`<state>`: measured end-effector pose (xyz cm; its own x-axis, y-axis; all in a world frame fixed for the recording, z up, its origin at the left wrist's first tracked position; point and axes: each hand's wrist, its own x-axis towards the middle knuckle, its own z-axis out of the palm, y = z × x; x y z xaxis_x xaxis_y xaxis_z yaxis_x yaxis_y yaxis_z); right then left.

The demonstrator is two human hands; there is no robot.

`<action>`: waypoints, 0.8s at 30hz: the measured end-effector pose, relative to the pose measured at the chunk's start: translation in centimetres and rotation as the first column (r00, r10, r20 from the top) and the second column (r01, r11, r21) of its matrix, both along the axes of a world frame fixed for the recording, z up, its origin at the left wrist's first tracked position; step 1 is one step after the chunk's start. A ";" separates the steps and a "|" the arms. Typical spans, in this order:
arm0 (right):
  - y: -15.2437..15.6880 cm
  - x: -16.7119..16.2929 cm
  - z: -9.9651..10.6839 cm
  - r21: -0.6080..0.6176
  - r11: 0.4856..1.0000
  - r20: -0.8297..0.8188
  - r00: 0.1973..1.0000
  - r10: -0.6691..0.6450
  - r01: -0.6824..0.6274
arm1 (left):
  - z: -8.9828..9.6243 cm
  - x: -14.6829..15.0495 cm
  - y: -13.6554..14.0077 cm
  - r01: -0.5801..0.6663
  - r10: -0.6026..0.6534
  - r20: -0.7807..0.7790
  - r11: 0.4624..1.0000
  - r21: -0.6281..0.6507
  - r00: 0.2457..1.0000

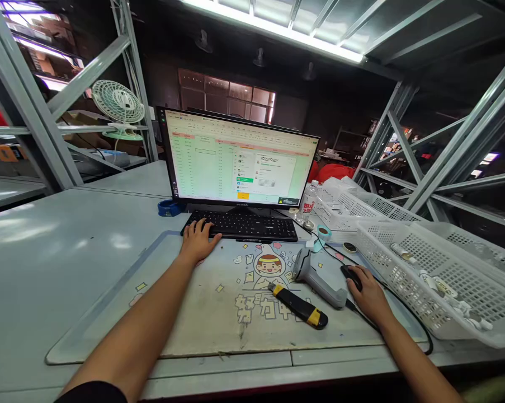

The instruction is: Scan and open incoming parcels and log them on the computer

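Note:
My left hand [197, 240] rests at the left end of the black keyboard [252, 225], fingers spread over its keys. Under my right hand [372, 294] is a black computer mouse [352, 276], with the fingers curved over it. Between my hands, on the printed desk mat [202, 319], lie a grey barcode scanner [319, 282] and a black-and-yellow utility knife [298, 305]. Behind the keyboard stands a monitor [239, 162] showing a spreadsheet with a chat window over it.
White perforated baskets [407, 280] with small items stand at the right. A plastic bottle [308, 198] and tape rolls [324, 233] are near the monitor's right side. A blue tape roll [169, 208] sits left of the keyboard. A fan [118, 103] is on the left rack.

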<state>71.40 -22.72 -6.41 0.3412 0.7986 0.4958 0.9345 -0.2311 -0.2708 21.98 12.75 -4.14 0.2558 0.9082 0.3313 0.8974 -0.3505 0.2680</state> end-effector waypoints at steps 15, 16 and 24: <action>0.1 -0.1 -0.2 0.032 0.999 0.006 1.000 -0.012 0.012 | -0.2 0.0 0.3 -0.002 0.002 0.000 1.000 0.017 1.000; 0.1 -0.1 -0.1 0.034 0.999 0.007 1.000 -0.018 0.017 | -0.2 0.0 0.2 -0.002 0.002 0.002 1.000 0.019 1.000; 0.0 -0.6 0.4 0.031 0.999 0.010 0.999 -0.038 0.038 | -0.4 0.0 0.4 -0.002 0.002 -0.004 1.000 0.018 1.000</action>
